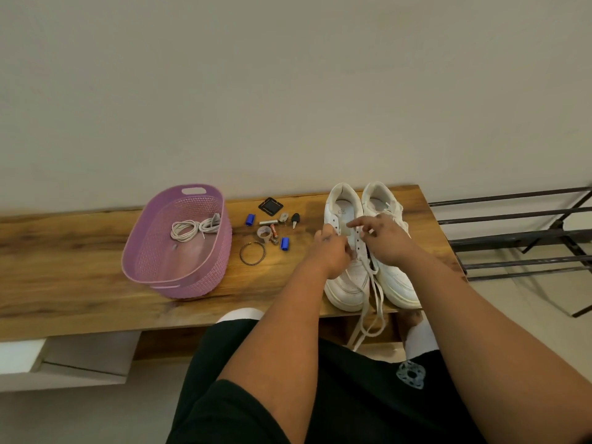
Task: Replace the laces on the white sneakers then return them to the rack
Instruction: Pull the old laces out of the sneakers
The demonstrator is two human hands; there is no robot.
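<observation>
Wooden worktop (80, 251) against a plain wall. Loose white lace ends (368, 318) hang over its near edge. Behind them stand two white leather sneakers (349, 290), toes nearest; the left hand (331, 251) pinches the lace at the left shoe's eyelets, the right hand (381, 238) grips there too, forefinger extended. Farther left: small oddments, and a pink perforated plastic basket (205, 277) holding coiled white laces (193, 228). Far right, a black metal rack (519, 238).

Two white sneakers (368, 251) sit side by side, white laces (373, 302) dangling loose.
</observation>
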